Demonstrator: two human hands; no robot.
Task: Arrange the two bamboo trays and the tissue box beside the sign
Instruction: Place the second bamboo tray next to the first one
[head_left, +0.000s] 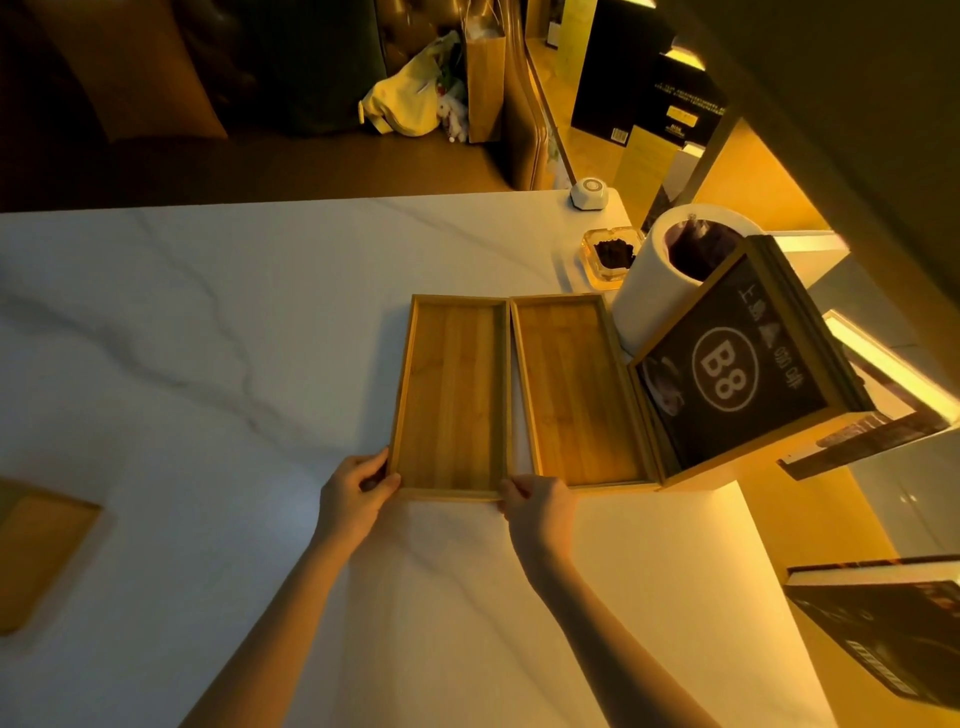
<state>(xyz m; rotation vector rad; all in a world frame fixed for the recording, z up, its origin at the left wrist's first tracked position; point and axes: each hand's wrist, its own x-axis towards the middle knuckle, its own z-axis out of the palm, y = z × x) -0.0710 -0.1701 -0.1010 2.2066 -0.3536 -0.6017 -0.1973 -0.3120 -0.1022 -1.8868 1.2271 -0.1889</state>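
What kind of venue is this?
Probably a bar, lounge or karaoke booth. A framed table sign reads "B8", like a table or room number, a glass ashtray sits on the marble-look table, and a white call button stands at the far edge.

trays (449, 395): matt grained bamboo | table (208, 338): smooth veined marble | sign (727, 369): wood frame, dark face

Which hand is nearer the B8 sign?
Right. The right hand holds the left tray's near right corner, closer to the sign; the left hand grips its near left corner.
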